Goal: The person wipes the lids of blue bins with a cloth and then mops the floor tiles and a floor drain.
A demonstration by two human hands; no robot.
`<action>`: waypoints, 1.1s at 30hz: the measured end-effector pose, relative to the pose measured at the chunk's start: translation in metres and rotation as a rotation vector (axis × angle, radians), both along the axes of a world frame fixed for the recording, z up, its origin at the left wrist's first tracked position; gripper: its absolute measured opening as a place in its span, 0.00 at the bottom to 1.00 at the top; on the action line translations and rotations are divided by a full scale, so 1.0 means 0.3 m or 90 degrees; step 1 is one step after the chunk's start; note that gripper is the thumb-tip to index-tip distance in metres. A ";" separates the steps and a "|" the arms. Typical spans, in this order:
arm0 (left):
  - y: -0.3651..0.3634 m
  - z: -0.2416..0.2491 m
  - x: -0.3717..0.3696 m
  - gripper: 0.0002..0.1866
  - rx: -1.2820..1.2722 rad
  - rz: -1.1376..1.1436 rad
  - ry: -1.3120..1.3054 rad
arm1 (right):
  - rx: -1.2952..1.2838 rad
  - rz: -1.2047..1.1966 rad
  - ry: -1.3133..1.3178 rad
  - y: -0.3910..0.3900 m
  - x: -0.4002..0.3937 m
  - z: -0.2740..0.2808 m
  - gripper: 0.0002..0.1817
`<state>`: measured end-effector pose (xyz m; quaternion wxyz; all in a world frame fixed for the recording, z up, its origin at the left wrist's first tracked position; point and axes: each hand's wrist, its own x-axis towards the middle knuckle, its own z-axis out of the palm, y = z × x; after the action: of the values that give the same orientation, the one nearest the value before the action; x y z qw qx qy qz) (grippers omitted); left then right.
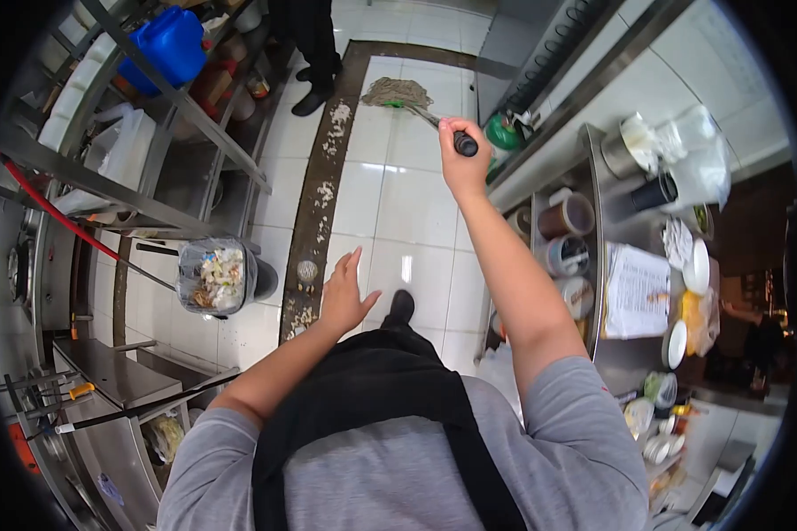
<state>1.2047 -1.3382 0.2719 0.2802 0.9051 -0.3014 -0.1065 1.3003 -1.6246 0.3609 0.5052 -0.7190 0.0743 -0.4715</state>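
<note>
My right hand [467, 161] is wrapped round the black-ended handle of a string mop [397, 91]. The handle slants forward to a green clamp, and the grey-brown mop head lies spread on the white tiled floor [407, 199]. My left hand [345, 296] hangs over the floor, fingers stretched and thumb apart, with nothing in it. Under that hand and ahead of it runs a dark drain strip [314, 203] dotted with pale food scraps.
At left stands a lined bin [214, 276] full of scraps, beside metal shelving with a blue jug [164, 51]. Another person's dark shoes [313, 99] are by the drain. On the right, a steel counter holds papers [638, 292] and containers; a green gas cylinder [503, 133] stands behind.
</note>
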 end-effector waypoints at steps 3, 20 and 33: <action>-0.037 0.034 0.091 0.50 0.059 0.036 0.002 | 0.005 -0.003 0.016 -0.118 0.206 -0.088 0.07; -0.723 0.050 0.712 0.47 -0.196 -0.143 0.020 | 0.061 0.033 0.248 -0.115 -0.380 0.285 0.02; -0.883 -0.006 0.104 0.18 -0.113 -1.006 0.455 | 0.175 -0.291 0.454 0.449 -1.209 1.134 0.20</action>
<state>1.2360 -1.6032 0.2702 0.2714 0.3185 -0.7421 -0.5236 0.9376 -1.4901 0.7010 0.4217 -0.7277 0.4632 -0.2795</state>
